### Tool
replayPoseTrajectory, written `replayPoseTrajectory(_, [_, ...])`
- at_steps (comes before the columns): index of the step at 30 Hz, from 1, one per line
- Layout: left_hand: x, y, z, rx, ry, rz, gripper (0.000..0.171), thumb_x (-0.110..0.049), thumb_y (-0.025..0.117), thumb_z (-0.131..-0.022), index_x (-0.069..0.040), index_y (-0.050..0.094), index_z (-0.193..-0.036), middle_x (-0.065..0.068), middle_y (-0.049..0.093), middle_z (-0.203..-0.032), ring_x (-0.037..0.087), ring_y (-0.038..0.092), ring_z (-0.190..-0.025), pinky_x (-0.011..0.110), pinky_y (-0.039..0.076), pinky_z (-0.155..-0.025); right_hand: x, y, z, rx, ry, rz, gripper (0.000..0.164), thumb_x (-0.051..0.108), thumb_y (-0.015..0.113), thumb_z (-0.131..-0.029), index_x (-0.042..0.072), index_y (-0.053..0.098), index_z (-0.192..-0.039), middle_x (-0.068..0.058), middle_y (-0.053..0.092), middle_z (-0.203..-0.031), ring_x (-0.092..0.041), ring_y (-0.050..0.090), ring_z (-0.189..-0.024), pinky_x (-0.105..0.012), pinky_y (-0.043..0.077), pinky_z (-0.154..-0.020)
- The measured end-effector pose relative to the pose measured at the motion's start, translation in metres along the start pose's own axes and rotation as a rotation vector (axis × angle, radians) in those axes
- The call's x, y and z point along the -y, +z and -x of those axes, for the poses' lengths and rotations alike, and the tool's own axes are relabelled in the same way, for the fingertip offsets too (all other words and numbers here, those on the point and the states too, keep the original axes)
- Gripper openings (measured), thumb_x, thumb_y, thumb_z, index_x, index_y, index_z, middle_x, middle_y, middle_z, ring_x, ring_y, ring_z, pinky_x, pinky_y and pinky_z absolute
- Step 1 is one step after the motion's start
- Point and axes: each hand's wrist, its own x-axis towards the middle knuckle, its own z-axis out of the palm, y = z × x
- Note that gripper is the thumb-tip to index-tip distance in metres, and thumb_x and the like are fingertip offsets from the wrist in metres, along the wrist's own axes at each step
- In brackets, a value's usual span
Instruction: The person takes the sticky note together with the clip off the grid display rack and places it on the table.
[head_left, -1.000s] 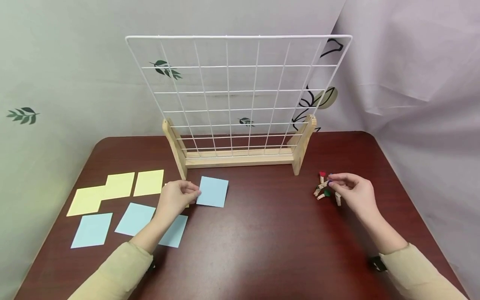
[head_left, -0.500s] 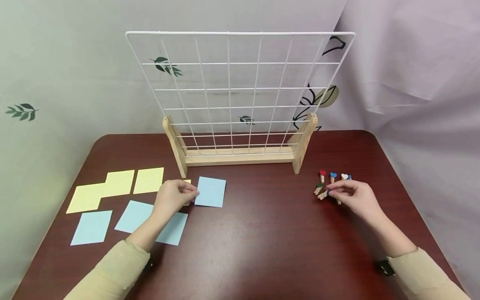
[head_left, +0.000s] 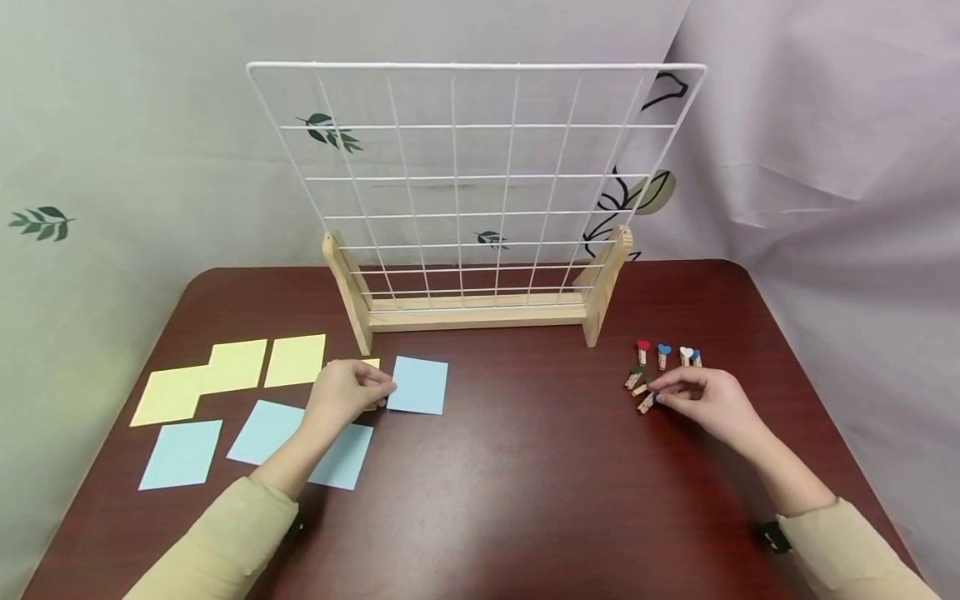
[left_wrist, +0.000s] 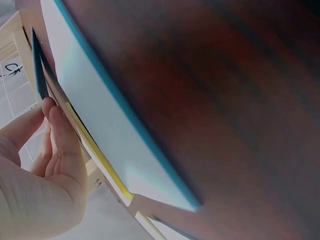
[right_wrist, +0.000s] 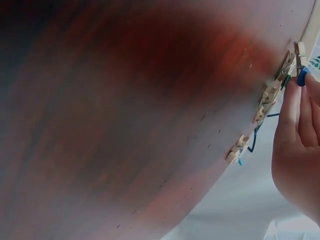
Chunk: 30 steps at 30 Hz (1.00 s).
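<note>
My left hand (head_left: 349, 395) pinches the left edge of a blue paper square (head_left: 417, 386), which the left wrist view shows tilted up between thumb and fingertips. Under and beside that hand lie a partly hidden yellow square (head_left: 372, 363) and another blue sheet (head_left: 342, 457). On the right, my right hand (head_left: 708, 402) pinches a small wooden clothespin (head_left: 647, 405) by its blue end; in the right wrist view the blue tip (right_wrist: 302, 76) sits between thumb and finger. Several more clothespins with heart tops lie around it, among them a red one (head_left: 642, 352) and a white one (head_left: 686, 355).
A white wire grid (head_left: 480, 177) stands in a wooden base (head_left: 480, 317) at the back of the dark red table (head_left: 525, 483). More yellow squares (head_left: 296, 361) and blue squares (head_left: 181, 454) lie at the left. Pale cloth (head_left: 847, 208) hangs behind and at the right.
The right hand has drawn a clothespin slightly down, out from among the others, and turned it, uncovering the heart tops behind. The left hand has shifted slightly left with the blue square.
</note>
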Motion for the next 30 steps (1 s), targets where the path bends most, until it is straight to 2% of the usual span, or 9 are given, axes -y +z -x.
replayPoseTrajectory(9, [0.0034,0.0016,-0.0028,0.007,-0.015,0.000,0.015,-0.015,0.079,-0.093,0.000,0.083,-0.094,0.006,0.078,-0.071,0.007,0.064,-0.061,0.026,0.047,-0.058,-0.0031,0.0006,0.0014,-0.037,-0.070,0.142,0.020,-0.008,0.083,-0.084,0.009,0.082,-0.094,-0.002,0.080,-0.088,0.014,0.066,-0.078,-0.006,0.054,-0.069])
replayPoseTrajectory(18, [0.0041,0.0034,-0.0048,0.019,-0.025,0.015,0.014,-0.013,0.079,-0.093,-0.001,0.083,-0.093,0.007,0.079,-0.072,0.004,0.067,-0.061,0.023,0.050,-0.057,-0.0053,0.0013,-0.0003,-0.043,-0.076,0.177,0.019,-0.006,0.085,-0.084,0.010,0.082,-0.095,-0.007,0.080,-0.089,0.014,0.066,-0.078,-0.006,0.053,-0.069])
replayPoseTrajectory(26, [0.0057,0.0016,-0.0028,0.031,-0.024,0.033,0.014,-0.014,0.078,-0.094,-0.001,0.084,-0.094,0.008,0.080,-0.075,0.003,0.069,-0.062,0.021,0.051,-0.058,-0.0059,0.0016,-0.0012,-0.034,-0.064,0.204,0.022,-0.006,0.086,-0.083,0.010,0.082,-0.097,-0.004,0.080,-0.091,0.010,0.068,-0.078,-0.009,0.055,-0.069])
replayPoseTrajectory(30, [0.0060,0.0009,-0.0026,0.042,-0.022,0.057,0.014,-0.013,0.078,-0.094,0.000,0.083,-0.094,0.009,0.081,-0.077,0.004,0.072,-0.064,0.019,0.055,-0.059,-0.0059,0.0009,-0.0011,-0.033,-0.064,0.199,0.022,-0.006,0.086,-0.083,0.009,0.082,-0.099,-0.005,0.081,-0.092,0.010,0.069,-0.078,-0.008,0.055,-0.069])
